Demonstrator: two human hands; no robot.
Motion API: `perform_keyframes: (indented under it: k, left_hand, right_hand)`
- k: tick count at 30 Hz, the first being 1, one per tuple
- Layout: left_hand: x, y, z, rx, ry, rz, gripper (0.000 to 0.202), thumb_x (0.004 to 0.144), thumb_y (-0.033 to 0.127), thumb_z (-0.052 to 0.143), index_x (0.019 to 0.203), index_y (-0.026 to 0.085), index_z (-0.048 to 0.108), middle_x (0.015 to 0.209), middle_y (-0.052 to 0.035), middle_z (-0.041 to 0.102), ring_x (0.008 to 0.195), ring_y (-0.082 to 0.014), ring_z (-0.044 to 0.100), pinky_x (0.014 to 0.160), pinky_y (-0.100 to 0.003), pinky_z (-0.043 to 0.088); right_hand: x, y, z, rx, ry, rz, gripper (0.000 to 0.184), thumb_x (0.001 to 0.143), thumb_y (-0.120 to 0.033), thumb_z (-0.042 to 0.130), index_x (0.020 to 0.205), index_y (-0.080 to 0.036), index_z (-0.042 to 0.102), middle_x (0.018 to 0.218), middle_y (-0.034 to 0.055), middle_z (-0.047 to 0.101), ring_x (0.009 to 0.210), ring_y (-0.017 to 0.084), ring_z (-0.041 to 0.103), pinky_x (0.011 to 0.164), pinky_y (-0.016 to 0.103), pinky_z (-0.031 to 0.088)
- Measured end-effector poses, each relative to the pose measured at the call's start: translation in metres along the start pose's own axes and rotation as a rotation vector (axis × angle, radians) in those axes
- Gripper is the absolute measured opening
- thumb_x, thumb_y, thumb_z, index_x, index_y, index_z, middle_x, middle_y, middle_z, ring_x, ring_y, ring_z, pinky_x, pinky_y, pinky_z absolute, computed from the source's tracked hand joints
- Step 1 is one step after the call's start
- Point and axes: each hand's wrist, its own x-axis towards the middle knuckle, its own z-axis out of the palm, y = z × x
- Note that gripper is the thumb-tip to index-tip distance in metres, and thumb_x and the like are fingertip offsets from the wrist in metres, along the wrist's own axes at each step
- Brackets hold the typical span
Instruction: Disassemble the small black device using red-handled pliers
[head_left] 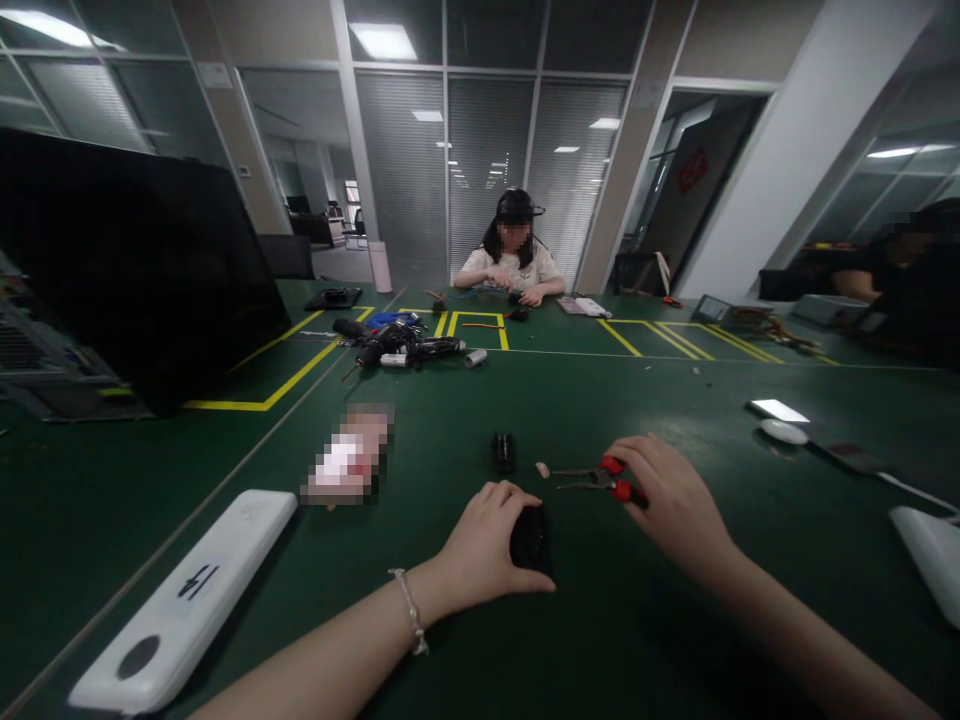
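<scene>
My left hand [486, 545] rests on the green table [600, 620] with its fingers curled round a small black object [529, 538]. My right hand [671, 500] grips the red handles of a pair of needle-nose pliers [596, 478], whose jaws point left. Just off the jaw tips lies a tiny tan piece [542, 469]. A second small black part [503, 452] stands a little farther left and back, apart from both hands.
A white numbered device [187, 600] lies at the near left, with a blurred-out item [349, 455] behind it. A large dark monitor [135, 270] stands left. Tools [397, 342] are piled mid-table. A person [514, 260] sits opposite; another is at far right. A white mouse [784, 431] lies right.
</scene>
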Motion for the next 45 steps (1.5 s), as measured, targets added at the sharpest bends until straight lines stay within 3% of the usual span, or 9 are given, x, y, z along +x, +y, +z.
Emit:
perform_keyframes:
  k: [4, 12, 18, 45]
  left_hand:
    - [0.0, 0.0, -0.003, -0.004, 0.007, 0.026, 0.073, 0.046, 0.05, 0.075, 0.108, 0.023, 0.047, 0.101, -0.0042, 0.05, 0.091, -0.0244, 0.045, 0.079, -0.038, 0.039]
    - [0.0, 0.004, -0.007, -0.006, -0.023, -0.007, 0.074, 0.046, 0.05, 0.074, 0.109, 0.022, 0.047, 0.101, -0.0039, 0.049, 0.092, -0.0246, 0.045, 0.079, -0.038, 0.039]
    - [0.0, 0.006, -0.007, -0.01, -0.036, -0.013, 0.071, 0.05, 0.048, 0.073, 0.111, 0.024, 0.046, 0.103, -0.004, 0.049, 0.093, -0.0246, 0.045, 0.08, -0.038, 0.039]
    - [0.0, 0.006, -0.007, -0.024, -0.051, -0.044, 0.07, 0.05, 0.047, 0.073, 0.111, 0.024, 0.047, 0.104, -0.0046, 0.049, 0.095, -0.0261, 0.045, 0.079, -0.04, 0.04]
  right_hand:
    - [0.007, -0.012, 0.006, 0.027, -0.037, -0.023, 0.034, 0.065, -0.014, 0.049, 0.098, -0.019, 0.048, 0.1, 0.0089, 0.055, 0.093, 0.023, 0.05, 0.088, 0.044, 0.035]
    - [-0.015, -0.022, 0.015, 0.097, -0.161, -0.026, 0.041, 0.063, -0.013, 0.05, 0.103, -0.019, 0.051, 0.101, 0.0077, 0.057, 0.096, 0.023, 0.049, 0.087, 0.043, 0.035]
    - [-0.015, -0.025, 0.018, 0.048, -0.172, -0.074, 0.043, 0.06, -0.013, 0.053, 0.102, -0.022, 0.054, 0.099, 0.0063, 0.058, 0.095, 0.024, 0.05, 0.09, 0.045, 0.034]
    - [-0.015, -0.026, 0.018, -0.002, -0.264, -0.04, 0.033, 0.059, -0.015, 0.058, 0.092, -0.02, 0.057, 0.093, 0.0054, 0.058, 0.089, 0.022, 0.048, 0.076, 0.036, 0.037]
